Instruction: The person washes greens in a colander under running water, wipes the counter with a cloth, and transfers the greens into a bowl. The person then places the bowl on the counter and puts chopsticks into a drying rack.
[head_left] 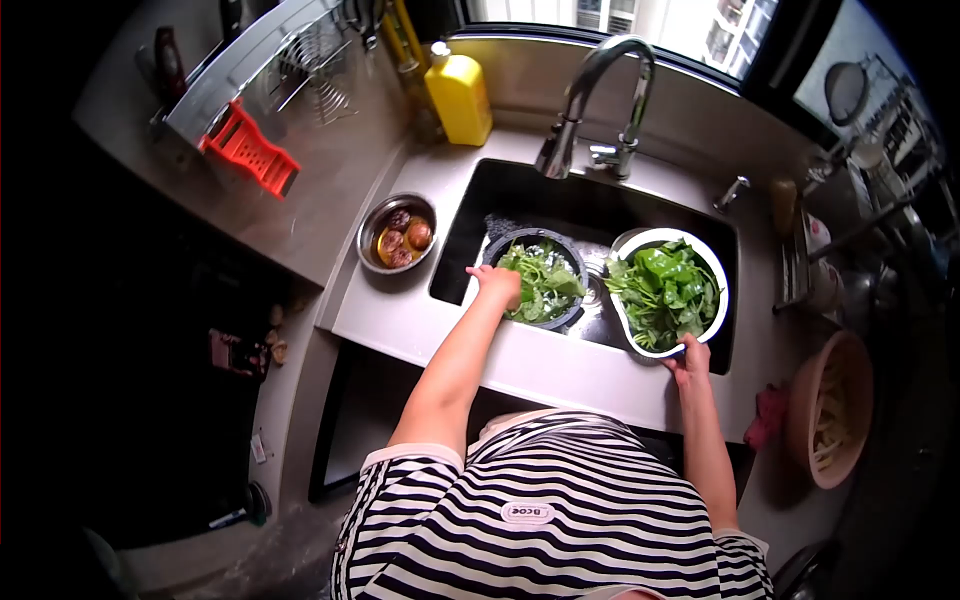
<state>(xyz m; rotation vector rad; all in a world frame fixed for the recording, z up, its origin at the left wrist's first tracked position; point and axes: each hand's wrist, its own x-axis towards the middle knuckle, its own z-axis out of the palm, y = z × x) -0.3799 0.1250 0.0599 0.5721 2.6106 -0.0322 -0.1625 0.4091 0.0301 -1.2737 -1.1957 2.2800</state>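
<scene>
My left hand (498, 284) is at the left rim of a dark grey round basin (577, 253), its fingers closed at the leafy greens (548, 285) and partly hidden; the thumb sticks out to the left. Water glistens among these greens. My right hand (692, 358) grips the near right rim of a white colander (717, 275), with some fingers under the edge. A heap of darker green leaves (667, 290) fills the colander. Both vessels are in the sink (510, 185), the basin on the left and the colander on the right.
A chrome faucet (625, 110) arches over the back of the sink. A metal bowl (369, 235) with reddish-brown round items stands left. Behind it is a yellow bottle (460, 98). An orange grater (250, 152) hangs upper left; a pink basin (852, 400) sits right.
</scene>
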